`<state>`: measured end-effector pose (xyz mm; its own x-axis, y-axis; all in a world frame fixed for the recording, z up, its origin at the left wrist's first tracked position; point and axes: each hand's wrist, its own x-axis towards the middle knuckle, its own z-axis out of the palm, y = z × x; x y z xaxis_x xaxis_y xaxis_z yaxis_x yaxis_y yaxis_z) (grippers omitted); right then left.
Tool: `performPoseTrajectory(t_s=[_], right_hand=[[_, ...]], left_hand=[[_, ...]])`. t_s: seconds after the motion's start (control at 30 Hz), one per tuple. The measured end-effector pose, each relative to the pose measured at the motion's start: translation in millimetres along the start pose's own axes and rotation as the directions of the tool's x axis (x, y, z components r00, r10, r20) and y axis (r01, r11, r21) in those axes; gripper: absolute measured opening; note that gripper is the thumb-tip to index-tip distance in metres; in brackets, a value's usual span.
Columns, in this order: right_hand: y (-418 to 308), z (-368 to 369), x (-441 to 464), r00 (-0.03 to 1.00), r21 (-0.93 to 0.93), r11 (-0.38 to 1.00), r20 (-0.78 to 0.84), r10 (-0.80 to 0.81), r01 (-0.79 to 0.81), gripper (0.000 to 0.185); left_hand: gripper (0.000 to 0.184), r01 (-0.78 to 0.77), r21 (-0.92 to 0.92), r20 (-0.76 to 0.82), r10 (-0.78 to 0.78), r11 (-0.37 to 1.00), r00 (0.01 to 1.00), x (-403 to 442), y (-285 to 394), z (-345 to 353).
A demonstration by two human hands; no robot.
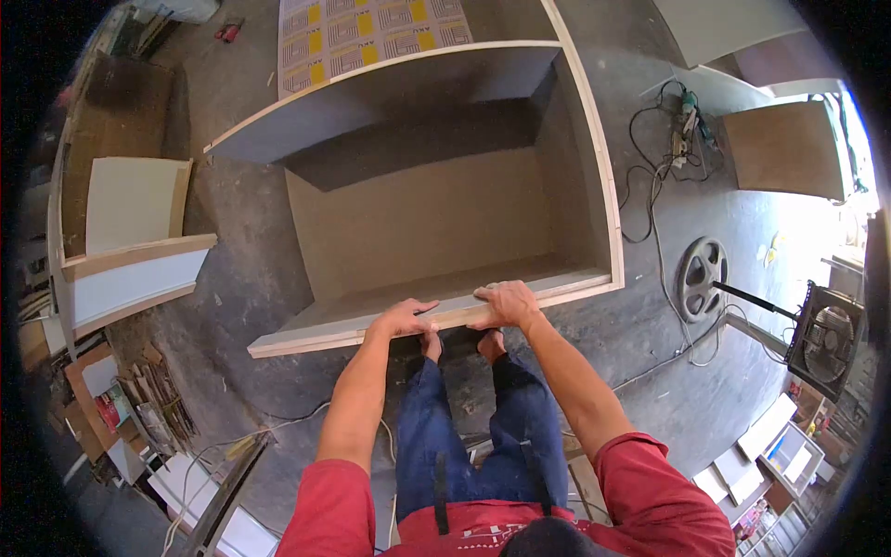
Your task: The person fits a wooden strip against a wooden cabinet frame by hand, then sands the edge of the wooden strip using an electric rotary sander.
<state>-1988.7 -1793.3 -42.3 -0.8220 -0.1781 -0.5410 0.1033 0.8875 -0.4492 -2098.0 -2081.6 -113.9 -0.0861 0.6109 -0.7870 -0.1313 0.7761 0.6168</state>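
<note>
Black cables and a fan stand beside the wooden box.

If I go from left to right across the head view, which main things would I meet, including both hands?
White board → left hand → right hand → round fan base → fan head.

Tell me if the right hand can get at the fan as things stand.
Probably not: the right hand grips the box, and the fan stands well off to the right, with floor between.
</note>
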Motion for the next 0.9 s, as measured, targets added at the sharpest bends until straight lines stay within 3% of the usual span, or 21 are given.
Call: performPoseTrajectory(t_s=[0.1, 0.23, 0.37, 0.43, 0.47, 0.53, 0.57, 0.63, 0.67, 0.73, 0.77, 0.83, 0.87, 0.9], right_hand=[[4.4, 4.8, 2.7, 1.000, -0.002, 1.000, 0.002, -0.021, 0.021, 0.075], [8.1, 6.6, 5.0, 0.998, 0.003, 1.000, 0.057, -0.022, 0.022, 0.076], [20.2, 7.1, 8.5, 0.993, 0.076, 0.995, 0.094, -0.066, 0.059, 0.081], [23.6, 5.8, 14.3, 0.981, 0.085, 0.989, 0.140, -0.131, 0.120, 0.088], [26.0, 7.5, 18.5, 0.980, 0.086, 0.989, 0.151, -0.133, 0.121, 0.088], [29.3, 7.4, 34.7, 0.939, 0.161, 0.969, 0.259, -0.225, 0.188, 0.092], [27.8, 6.0, 39.2, 0.928, 0.197, 0.964, 0.290, -0.232, 0.179, 0.090], [23.2, 2.0, 48.3, 0.919, 0.248, 0.960, 0.332, -0.213, 0.133, 0.088], [21.5, -5.5, 50.9, 0.914, 0.308, 0.949, 0.363, -0.183, 0.067, 0.086], [24.4, -34.5, 70.7, 0.927, 0.239, 0.967, 0.333, -0.171, 0.093, 0.083], [26.4, -47.1, 75.3, 0.945, 0.188, 0.976, 0.284, -0.165, 0.114, 0.081], [28.0, -60.7, 84.8, 0.955, 0.163, 0.976, 0.237, -0.181, 0.144, 0.073], [27.5, -77.1, 93.3, 0.950, 0.156, 0.977, 0.254, -0.184, 0.148, 0.073], [22.5, -105.8, 99.1, 0.952, 0.170, 0.969, 0.217, -0.216, 0.181, 0.070]], left_hand=[[0.079, 0.014, 0.087, -0.004, -0.014, 0.996, 1.000, -11.7, 18.1, -4.6], [0.088, 0.029, 0.047, 0.074, -0.033, 0.998, 0.997, -13.7, 23.4, -9.8], [0.089, 0.058, 0.066, 0.014, -0.059, 0.996, 0.998, -9.8, 22.1, 0.4], [0.103, 0.262, 0.339, -0.148, -0.223, 0.904, 0.963, -24.1, 51.4, 1.1], [0.103, 0.264, 0.331, -0.143, -0.228, 0.906, 0.963, -28.5, 60.6, 8.0], [0.126, 0.420, 0.388, -0.511, -0.187, 0.821, 0.839, -38.4, 77.6, 21.8], [0.126, 0.422, 0.370, -0.512, -0.198, 0.828, 0.836, -44.6, 85.7, 29.9], [0.137, 0.396, 0.232, -0.798, -0.059, 0.888, 0.600, -55.4, 99.2, 46.4], [0.137, 0.395, 0.204, -0.805, -0.076, 0.896, 0.589, -59.9, 99.6, 59.3], [0.135, 0.423, 0.009, -0.918, -0.160, 0.906, 0.363, -61.5, 99.4, 77.9], [0.135, 0.415, -0.020, -0.919, -0.181, 0.909, 0.351, -54.3, 93.0, 94.3], [0.126, 0.315, -0.307, -0.925, -0.359, 0.898, 0.122, -43.6, 74.9, 127.6], [0.126, 0.313, -0.325, -0.919, -0.377, 0.892, 0.120, -39.6, 74.8, 138.0], [0.121, 0.208, -0.419, -0.896, -0.439, 0.884, 0.062, -34.1, 79.6, 148.1]])
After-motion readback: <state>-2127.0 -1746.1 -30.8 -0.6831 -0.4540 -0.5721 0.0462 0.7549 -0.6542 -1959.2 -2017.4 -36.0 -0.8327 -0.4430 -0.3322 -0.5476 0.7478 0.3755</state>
